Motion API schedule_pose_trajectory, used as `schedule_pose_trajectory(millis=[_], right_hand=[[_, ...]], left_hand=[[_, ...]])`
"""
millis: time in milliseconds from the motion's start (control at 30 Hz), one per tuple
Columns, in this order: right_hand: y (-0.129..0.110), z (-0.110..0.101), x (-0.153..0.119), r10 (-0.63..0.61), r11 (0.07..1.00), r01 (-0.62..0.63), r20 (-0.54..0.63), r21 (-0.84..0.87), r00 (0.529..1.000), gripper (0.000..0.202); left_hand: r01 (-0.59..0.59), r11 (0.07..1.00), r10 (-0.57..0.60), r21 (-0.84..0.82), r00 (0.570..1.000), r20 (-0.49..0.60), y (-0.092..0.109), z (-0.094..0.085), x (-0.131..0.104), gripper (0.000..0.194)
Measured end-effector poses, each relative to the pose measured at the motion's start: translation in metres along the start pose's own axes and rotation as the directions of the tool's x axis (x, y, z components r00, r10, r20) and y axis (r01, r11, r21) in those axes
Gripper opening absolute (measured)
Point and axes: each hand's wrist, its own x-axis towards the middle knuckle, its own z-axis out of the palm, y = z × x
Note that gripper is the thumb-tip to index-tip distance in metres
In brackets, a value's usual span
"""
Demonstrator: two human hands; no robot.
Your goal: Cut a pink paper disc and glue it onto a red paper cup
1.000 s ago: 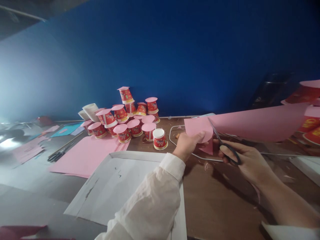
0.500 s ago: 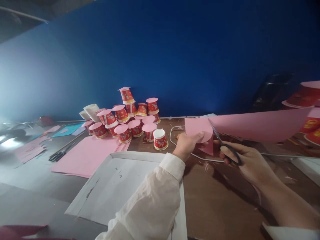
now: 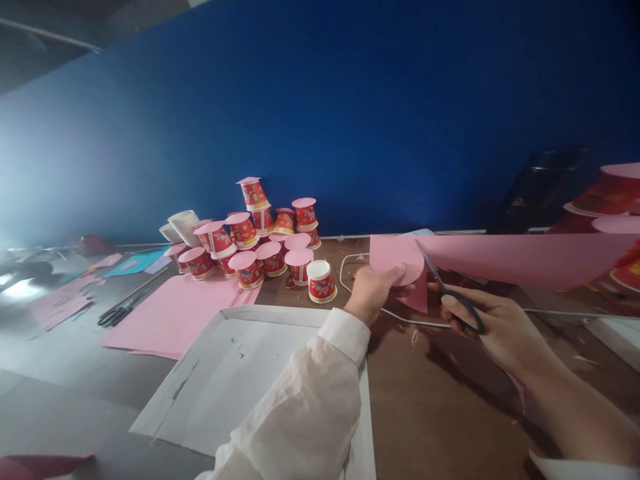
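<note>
My left hand [image 3: 376,288] pinches a sheet of pink paper [image 3: 395,253], thumb on top, where a rounded edge has been cut. In my right hand [image 3: 493,323] is a pair of dark-handled scissors [image 3: 436,270], fingers in the loops. The blades meet the paper just right of the rounded part. A long pink strip of the paper [image 3: 515,257] stretches away to the right behind the scissors. Left of my left hand stands a red paper cup [image 3: 321,283] with a white end up.
Several red cups with pink discs [image 3: 247,270] are stacked near the blue partition [image 3: 320,120]. Pink sheets [image 3: 170,303] lie left, beside other scissors [image 3: 117,313]. A white box lid [image 3: 215,373] is under my left forearm. A white cable [image 3: 415,323] crosses the brown table [image 3: 430,407].
The long pink strip at the right has dropped and levelled out. Both hands and the scissors stay nearly in place, with the blades still at the paper.
</note>
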Motion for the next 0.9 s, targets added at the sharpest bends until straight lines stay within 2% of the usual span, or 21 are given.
schedule_pose_trajectory(millis=[133, 267, 467, 667, 900], right_hand=[[0.005, -0.001, 0.001, -0.022, 1.0, 0.022, 0.008, 0.018, 1.0, 0.057], [0.006, -0.002, 0.002, -0.023, 1.0, 0.023, 0.026, 0.002, 0.999, 0.06], [0.002, -0.002, 0.002, 0.014, 1.0, -0.014, 0.023, -0.014, 1.0, 0.063], [-0.006, 0.0, 0.0, 0.075, 0.996, -0.074, -0.008, 0.049, 0.997, 0.072], [-0.001, -0.002, 0.003, 0.021, 0.999, -0.02, -0.02, 0.051, 1.0, 0.066]], left_hand=[[-0.01, 1.0, 0.01, -0.013, 1.0, 0.008, -0.001, -0.001, 0.002, 0.01], [-0.017, 1.0, 0.017, -0.022, 1.0, 0.019, -0.002, -0.003, 0.004, 0.015], [-0.03, 0.999, 0.03, -0.016, 0.999, 0.017, -0.005, -0.003, 0.004, 0.019], [-0.02, 0.998, 0.017, 0.055, 0.998, 0.054, -0.003, 0.0, -0.002, 0.013], [0.013, 0.999, -0.015, 0.042, 0.999, 0.045, -0.002, 0.001, -0.004, 0.015]])
